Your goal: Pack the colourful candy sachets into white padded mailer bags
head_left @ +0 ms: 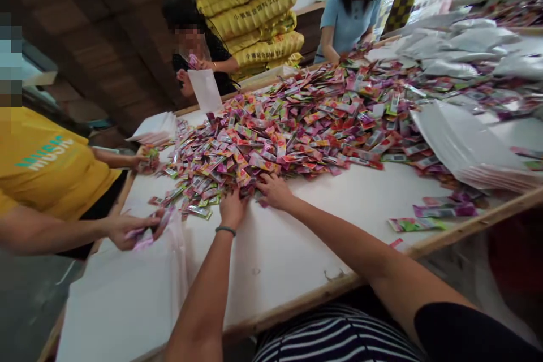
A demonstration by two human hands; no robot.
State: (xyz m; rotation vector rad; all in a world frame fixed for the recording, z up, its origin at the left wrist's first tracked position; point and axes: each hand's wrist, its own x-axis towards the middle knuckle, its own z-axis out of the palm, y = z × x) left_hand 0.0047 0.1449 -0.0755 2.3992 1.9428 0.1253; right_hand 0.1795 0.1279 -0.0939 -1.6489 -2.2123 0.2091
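A wide heap of small, colourful sachets in pink, red, purple and green covers the middle of the white table. My left hand, with a dark band at the wrist, reaches into the heap's near edge; its fingers point forward and the fingertips are partly hidden among sachets. Just to the right, my right hand rests on the same edge with fingers stretched out and apart, touching sachets. Neither hand is seen lifting one.
At left, a co-worker in a yellow shirt holds sachets above a stack of white bags. Two other people work across the table. More white bags lie right, filled silvery bags behind them. Yellow sacks are piled behind. A wooden rim edges the table.
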